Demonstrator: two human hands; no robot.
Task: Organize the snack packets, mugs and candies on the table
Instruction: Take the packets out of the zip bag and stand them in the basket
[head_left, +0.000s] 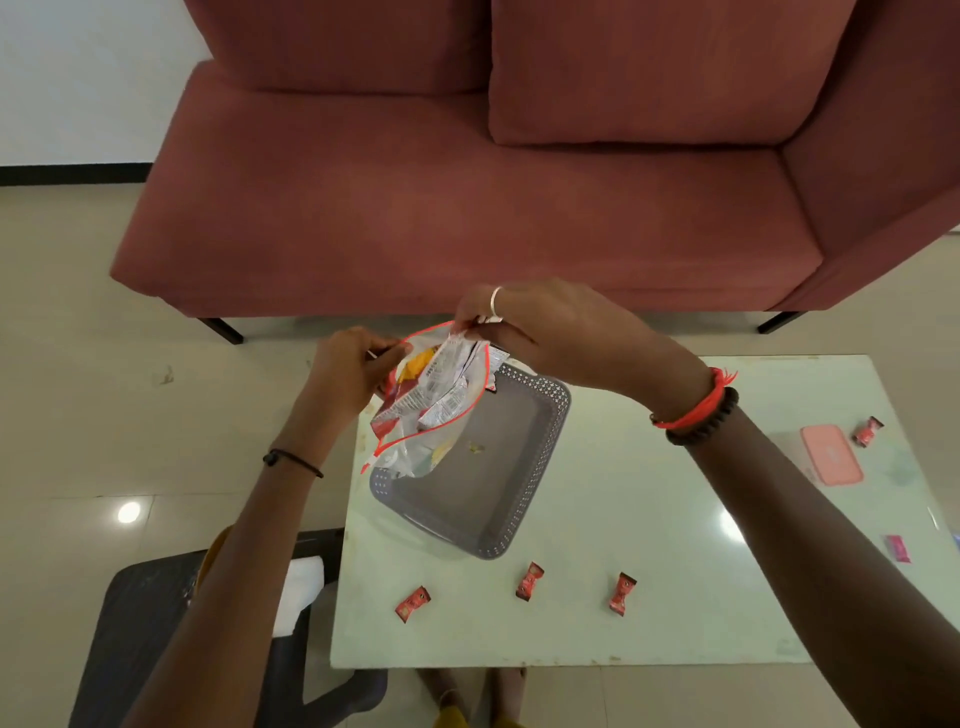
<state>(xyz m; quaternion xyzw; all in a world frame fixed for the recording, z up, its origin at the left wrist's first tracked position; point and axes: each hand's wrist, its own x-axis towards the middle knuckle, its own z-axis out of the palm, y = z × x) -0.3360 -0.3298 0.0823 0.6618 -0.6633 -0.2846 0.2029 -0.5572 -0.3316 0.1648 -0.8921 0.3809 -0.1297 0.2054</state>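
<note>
A clear zip bag (431, 400) with a red seal edge holds several snack packets. It hangs above the far left corner of a grey perforated basket (498, 525) on the pale green table (649, 545). My left hand (353, 374) pinches the bag's left rim and my right hand (540, 322) pinches its top rim, so the mouth is spread apart. Three red candies (414, 604) (529, 581) (622, 593) lie along the table's near side. Another red candy (867, 431) lies at the far right. No mug is in view.
A pink lidded box (832, 453) sits at the table's right, with a small pink packet (897, 548) near the right edge. A red sofa (467, 208) stands beyond the table. A dark stool (156, 623) with a white cloth is at the left.
</note>
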